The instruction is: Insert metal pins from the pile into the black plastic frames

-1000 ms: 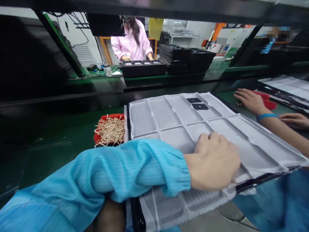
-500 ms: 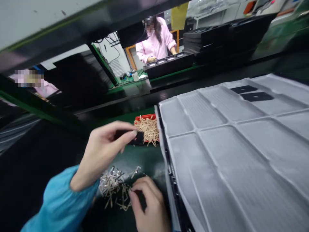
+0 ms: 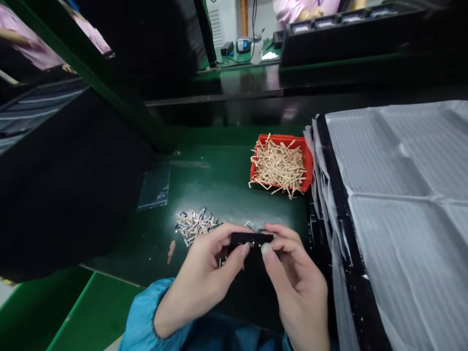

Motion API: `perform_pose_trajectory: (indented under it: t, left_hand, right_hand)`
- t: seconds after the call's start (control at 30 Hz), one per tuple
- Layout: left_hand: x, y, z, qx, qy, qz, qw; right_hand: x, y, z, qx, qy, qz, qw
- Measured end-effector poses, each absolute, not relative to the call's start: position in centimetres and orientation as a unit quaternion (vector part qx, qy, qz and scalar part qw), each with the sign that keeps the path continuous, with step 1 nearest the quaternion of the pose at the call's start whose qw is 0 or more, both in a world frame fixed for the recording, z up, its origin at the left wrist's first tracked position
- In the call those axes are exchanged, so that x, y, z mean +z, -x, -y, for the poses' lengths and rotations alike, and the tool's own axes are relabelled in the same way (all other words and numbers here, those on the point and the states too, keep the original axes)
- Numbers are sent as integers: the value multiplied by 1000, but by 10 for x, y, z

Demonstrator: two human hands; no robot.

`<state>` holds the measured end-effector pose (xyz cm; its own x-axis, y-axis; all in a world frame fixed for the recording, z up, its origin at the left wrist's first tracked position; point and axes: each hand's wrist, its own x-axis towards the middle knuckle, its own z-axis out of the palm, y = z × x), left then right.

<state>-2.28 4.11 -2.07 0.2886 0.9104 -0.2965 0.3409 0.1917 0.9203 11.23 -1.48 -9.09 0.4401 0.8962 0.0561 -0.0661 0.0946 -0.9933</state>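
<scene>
Between both hands I hold a small black flat piece (image 3: 252,238), its edge turned towards me. My left hand (image 3: 212,265) pinches its left end, thumb on the near side. At its right end my right hand (image 3: 296,278) is closed, thumb tip near small shiny spots on the edge. What else the fingertips hold is too small to make out. Beyond my left hand lies a loose pile of small metallic and beige strips (image 3: 195,225). Farther off, a red bin (image 3: 309,163) is heaped with thin beige strips (image 3: 280,165).
Stacked trays under a grey-white ribbed sheet (image 3: 405,161) stand on the right. A clear plastic bag (image 3: 155,189) and a brown scrap (image 3: 170,251) lie on the green table (image 3: 219,180). A green post (image 3: 91,73) slants at left. People in pink work across the bench.
My hands have come together in front of me, now sharing the black piece. The view has tilted down and shifted, showing the whole red bin and more table.
</scene>
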Motion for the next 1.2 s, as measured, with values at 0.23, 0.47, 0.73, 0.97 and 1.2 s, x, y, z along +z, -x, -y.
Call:
perform_pose_trajectory:
  t: [0.23, 0.47, 0.73, 0.97, 1.2]
  left_hand:
    - [-25, 23, -39, 225, -618, -503, 561]
    - [-28, 24, -36, 218, -615, -511, 559]
    - [-24, 26, -36, 204, -622, -506, 562]
    - [-26, 30, -33, 202, -643, -500, 544]
    - [-35, 18, -26, 252, -676, -540, 433]
  right_hand:
    - [-86, -114, 14, 395, 557, 380, 624]
    - [-81, -114, 15, 387, 558, 390, 622]
    - [-85, -113, 16, 374, 572, 410, 604]
    - [-86, -110, 17, 336, 588, 428, 599]
    - [-87, -105, 17, 281, 601, 460, 590]
